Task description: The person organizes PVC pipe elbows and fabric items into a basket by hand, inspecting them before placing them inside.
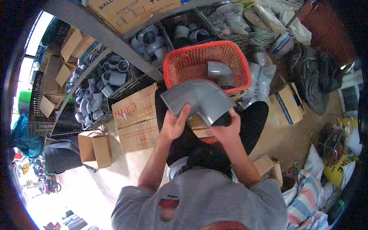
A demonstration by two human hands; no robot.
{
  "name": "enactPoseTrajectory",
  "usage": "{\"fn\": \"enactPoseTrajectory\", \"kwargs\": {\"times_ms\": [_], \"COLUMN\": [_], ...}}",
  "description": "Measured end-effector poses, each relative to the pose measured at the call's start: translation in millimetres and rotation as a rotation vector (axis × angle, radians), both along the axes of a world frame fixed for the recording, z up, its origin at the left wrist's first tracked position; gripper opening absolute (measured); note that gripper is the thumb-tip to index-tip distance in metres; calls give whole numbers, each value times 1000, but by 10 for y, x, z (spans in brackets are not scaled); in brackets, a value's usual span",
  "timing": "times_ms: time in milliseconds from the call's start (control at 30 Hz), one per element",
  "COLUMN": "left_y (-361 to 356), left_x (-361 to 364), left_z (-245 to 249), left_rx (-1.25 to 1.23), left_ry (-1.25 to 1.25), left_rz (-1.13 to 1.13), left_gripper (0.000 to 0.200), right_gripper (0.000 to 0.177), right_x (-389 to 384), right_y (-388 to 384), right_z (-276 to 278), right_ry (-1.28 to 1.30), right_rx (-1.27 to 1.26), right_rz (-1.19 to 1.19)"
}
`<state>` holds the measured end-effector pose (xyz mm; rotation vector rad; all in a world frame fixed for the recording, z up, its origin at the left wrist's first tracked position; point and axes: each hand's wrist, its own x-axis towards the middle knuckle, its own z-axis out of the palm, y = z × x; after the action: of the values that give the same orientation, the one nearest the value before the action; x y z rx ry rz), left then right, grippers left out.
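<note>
A large grey plastic pipe elbow (199,99) is held up in front of me, over my lap. My left hand (175,123) grips its left end, with the thumb lying against the outside. At the right end, my right hand (229,128) is closed around the rim of the opening; part of its fingers is hidden. Just beyond the elbow stands a red perforated plastic basket (168,71). Inside the basket lies a smaller grey elbow (218,69).
Black crates of grey fittings (153,42) line the shelf ahead and left. Closed cartons (138,119) and an open carton (94,149) stand to the left. Bagged fittings (260,80) and another carton (287,103) are on the right, with striped sacks (306,195) lower right.
</note>
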<state>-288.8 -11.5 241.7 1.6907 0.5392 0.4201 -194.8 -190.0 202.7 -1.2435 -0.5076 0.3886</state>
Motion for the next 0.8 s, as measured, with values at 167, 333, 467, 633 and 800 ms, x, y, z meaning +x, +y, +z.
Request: {"fn": "enactPoseTrajectory", "kwargs": {"times_ms": [167,333,467,633,800], "left_y": [-90,-106,25,170,-93], "left_x": [69,135,172,214,356], "left_z": [8,-31,-110,-192,-353], "left_rx": [-23,24,51,-93,-664], "left_ry": [-8,-153,-275,-119,-306], "left_rz": [-86,-123,-139,-137,-177], "left_gripper": [28,24,24,38,93], "right_gripper": [54,50,52,49,48], "right_x": [223,224,275,216,248], "right_y": [82,-103,-68,14,117], "right_z": [231,596,528,605,572], "right_ry": [1224,1017,924,796,761], "right_rx": [804,1014,588,518,741], "right_rz": [-147,65,-3,41,67]}}
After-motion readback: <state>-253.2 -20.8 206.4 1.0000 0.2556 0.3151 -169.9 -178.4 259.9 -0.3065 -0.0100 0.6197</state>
